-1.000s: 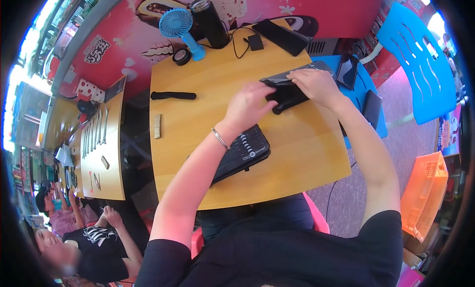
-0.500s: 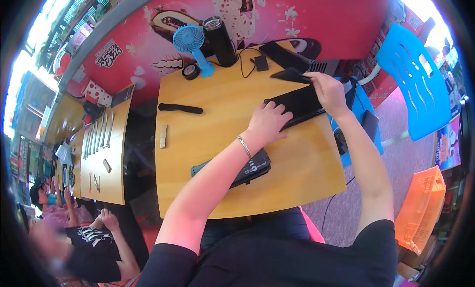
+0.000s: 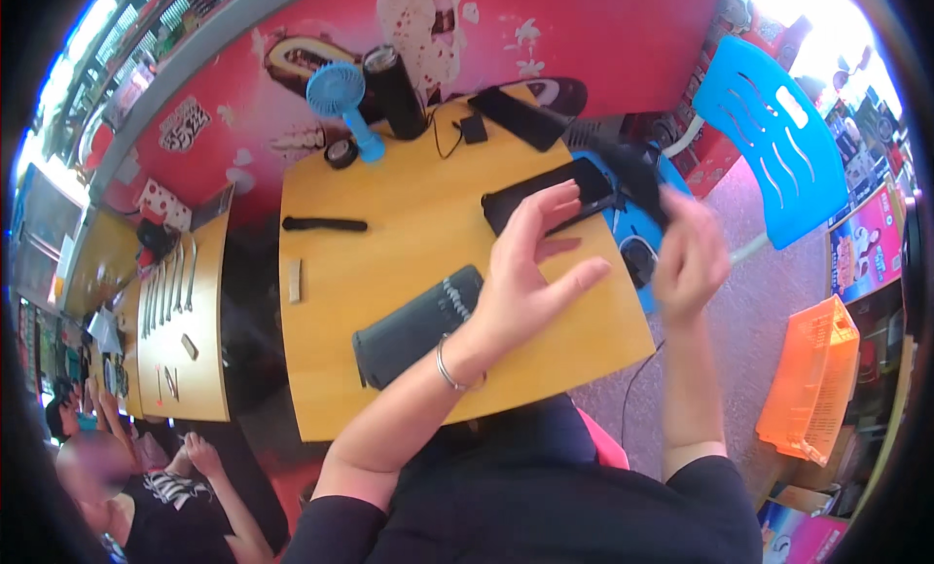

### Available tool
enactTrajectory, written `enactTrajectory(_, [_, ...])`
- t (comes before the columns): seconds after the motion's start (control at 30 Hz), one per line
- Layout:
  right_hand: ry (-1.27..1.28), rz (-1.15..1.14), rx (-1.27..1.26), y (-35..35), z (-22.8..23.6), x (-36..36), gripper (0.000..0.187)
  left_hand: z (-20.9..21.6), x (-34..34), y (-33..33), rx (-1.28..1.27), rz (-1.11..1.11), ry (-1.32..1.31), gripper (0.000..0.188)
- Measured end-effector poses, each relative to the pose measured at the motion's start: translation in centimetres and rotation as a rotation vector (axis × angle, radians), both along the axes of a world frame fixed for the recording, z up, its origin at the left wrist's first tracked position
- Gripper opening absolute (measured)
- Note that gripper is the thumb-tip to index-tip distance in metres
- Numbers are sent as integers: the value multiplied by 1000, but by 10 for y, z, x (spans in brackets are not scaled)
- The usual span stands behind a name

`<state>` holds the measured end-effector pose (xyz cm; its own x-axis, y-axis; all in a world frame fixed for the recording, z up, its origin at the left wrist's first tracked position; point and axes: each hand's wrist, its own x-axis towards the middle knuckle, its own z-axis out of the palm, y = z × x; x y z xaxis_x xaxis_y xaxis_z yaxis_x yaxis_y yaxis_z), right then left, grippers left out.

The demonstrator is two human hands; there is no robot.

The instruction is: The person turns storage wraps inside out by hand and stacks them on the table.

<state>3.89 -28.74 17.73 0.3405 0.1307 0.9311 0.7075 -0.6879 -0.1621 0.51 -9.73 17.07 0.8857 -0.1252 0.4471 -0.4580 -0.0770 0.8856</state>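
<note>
My left hand (image 3: 525, 277) hovers over the right half of the wooden table (image 3: 389, 194), fingers and thumb spread, holding nothing. Behind its fingertips lies a flat black case (image 3: 516, 196) by the table's right edge. My right hand (image 3: 691, 257), smeared by motion, is off the table's right side. Its fingers are closed on a thin black flap-like piece (image 3: 639, 180), also blurred; I cannot make out its exact kind. A dark grey oblong case (image 3: 409, 335) lies near the left wrist, partly covered by that arm.
Along the back stand a blue handheld fan (image 3: 338, 92), a black bottle (image 3: 394, 92), a tape roll (image 3: 341, 152) and a black slab (image 3: 520, 116). A black strap (image 3: 324, 224) lies left. Blue chairs (image 3: 778, 136) and an orange crate (image 3: 809, 379) are right; another person (image 3: 185, 501) sits lower left.
My left hand has lifted off the black case and opened. The right hand has swung down and right, off the table, with the black piece. The view has shifted slightly.
</note>
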Motion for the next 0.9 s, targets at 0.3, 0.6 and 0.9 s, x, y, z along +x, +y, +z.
enactTrajectory(0.3, [323,224,-63,75,-46,-104,24,-63,-91,28,-162,203,40,28])
enactTrajectory(0.6, [482,417,-145,112,-55,-141,20,-82,-156,63,-230,265,91,21])
enactTrajectory(0.9, [430,514,-308,130,-20,-142,36,-64,-176,70,-59,348,7,24])
